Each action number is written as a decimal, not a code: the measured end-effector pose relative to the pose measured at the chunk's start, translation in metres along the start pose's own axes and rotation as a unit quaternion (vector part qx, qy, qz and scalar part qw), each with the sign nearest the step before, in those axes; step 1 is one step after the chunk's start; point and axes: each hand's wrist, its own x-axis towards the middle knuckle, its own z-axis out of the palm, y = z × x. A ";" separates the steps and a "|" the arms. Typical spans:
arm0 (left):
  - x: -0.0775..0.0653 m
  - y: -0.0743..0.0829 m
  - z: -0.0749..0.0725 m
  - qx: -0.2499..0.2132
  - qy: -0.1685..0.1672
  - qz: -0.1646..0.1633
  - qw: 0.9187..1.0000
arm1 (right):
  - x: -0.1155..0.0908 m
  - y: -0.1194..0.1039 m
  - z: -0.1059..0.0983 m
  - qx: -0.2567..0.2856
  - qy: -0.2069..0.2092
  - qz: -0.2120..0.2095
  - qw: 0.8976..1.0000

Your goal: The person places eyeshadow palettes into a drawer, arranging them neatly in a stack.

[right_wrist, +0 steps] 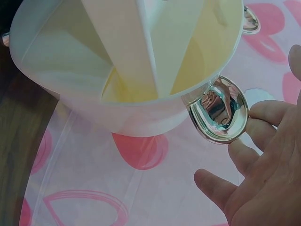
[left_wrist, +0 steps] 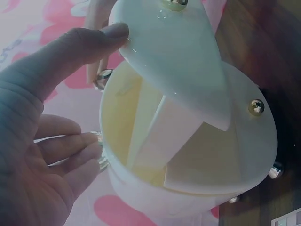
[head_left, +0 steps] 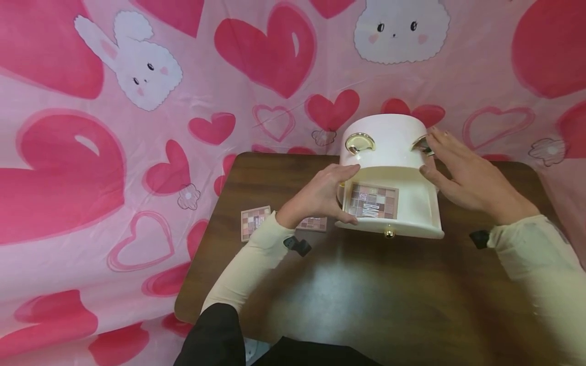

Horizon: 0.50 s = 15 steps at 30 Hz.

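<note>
A white, round-backed organizer box (head_left: 389,147) with gold handles stands at the far side of the table. Its drawer (head_left: 418,203) is pulled out, with an eyeshadow palette (head_left: 375,202) lying in it. At the box's left side, my left hand (head_left: 320,195) has its thumb and fingers spread. In the left wrist view, that thumb lies by a white panel (left_wrist: 174,52). On the other side, my right hand (head_left: 471,175) has extended fingers near the right gold handle (head_left: 422,145). The right wrist view shows fingertips at a gold handle (right_wrist: 221,110); white dividers (right_wrist: 124,47) appear inside.
Two more palettes lie on the table left of the box: one palette (head_left: 254,221) beside the left forearm, another (head_left: 313,223) partly behind the left wrist. The brown table (head_left: 366,295) has rounded corners. Behind it hangs a pink cloth (head_left: 206,76) with hearts and rabbits.
</note>
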 end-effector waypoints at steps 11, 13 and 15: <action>-0.019 -0.011 -0.006 -0.063 0.034 -0.035 0.997 | -0.001 -0.001 0.001 -0.001 -0.005 0.004 1.000; -0.024 -0.015 -0.007 -0.069 0.031 -0.042 0.996 | -0.001 -0.001 0.001 0.000 -0.004 0.002 1.000; -0.029 -0.018 -0.009 -0.067 0.032 -0.045 0.996 | -0.002 -0.001 0.000 -0.001 -0.003 0.001 1.000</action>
